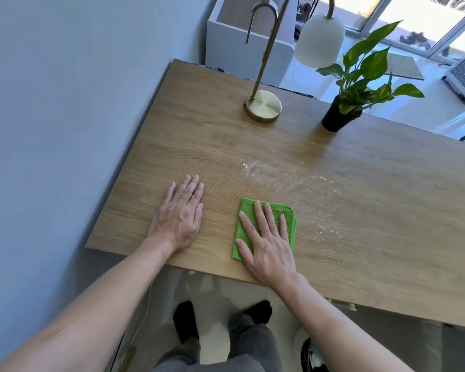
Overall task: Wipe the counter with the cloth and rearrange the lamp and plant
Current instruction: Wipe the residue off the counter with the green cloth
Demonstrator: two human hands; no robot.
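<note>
A person's right hand [266, 245] presses flat on a green cloth [263, 224], left hand [179, 213] open and empty on the table [373, 210]. White residue [279, 178] remains; lamp [263, 106] and plant [360, 84] apparently await rearranging.

Lamp [263, 106] and plant [338, 116] block the far edge; counter [373, 224] rightward lies open.

The counter [333, 205] is matt wood-grain, smeared with white powdery residue [279, 178] at its middle. The green cloth [249, 210] looks like soft ribbed microfibre. The lamp [263, 106] has a brushed brass-coloured metal base and frosted white shade; the plant [360, 76] has glossy leaves in a matt black pot
</note>
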